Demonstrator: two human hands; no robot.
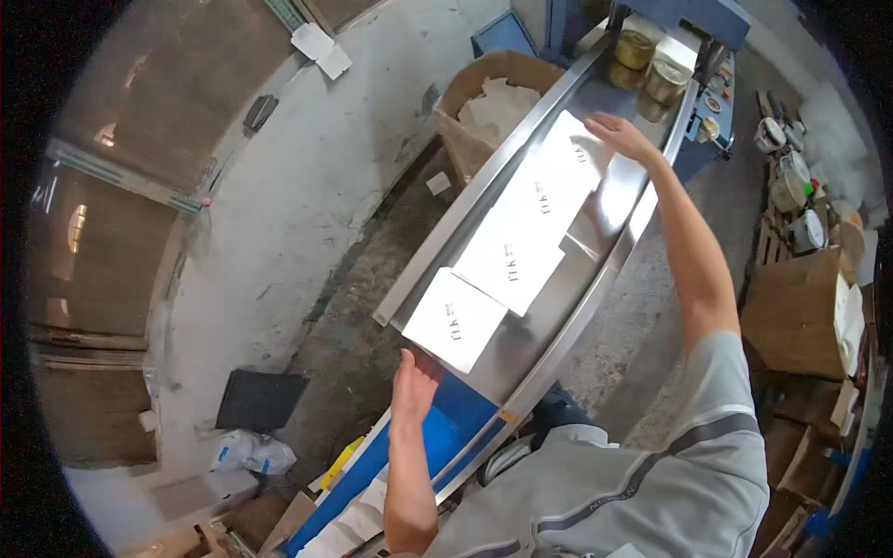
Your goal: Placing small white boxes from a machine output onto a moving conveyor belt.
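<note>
A row of white flat boxes lies along a slanted steel chute [595,270]. My left hand [412,381] touches the near edge of the lowest white box [454,319], fingers together and flat. My right hand [621,136] reaches far up the chute and rests, fingers spread, on the top white box [574,153]. Between them lie two more overlapping white boxes [521,242]. Beyond my right hand stand several gold-lidded round tins [651,70] at the mouth of a blue machine [693,19].
A brown carton [484,93] with white sheets stands left of the chute. Cardboard boxes [800,312] are stacked at the right, with tins on a pallet [791,177] behind. A black mat [259,400] and a plastic bag [251,453] lie on the concrete floor.
</note>
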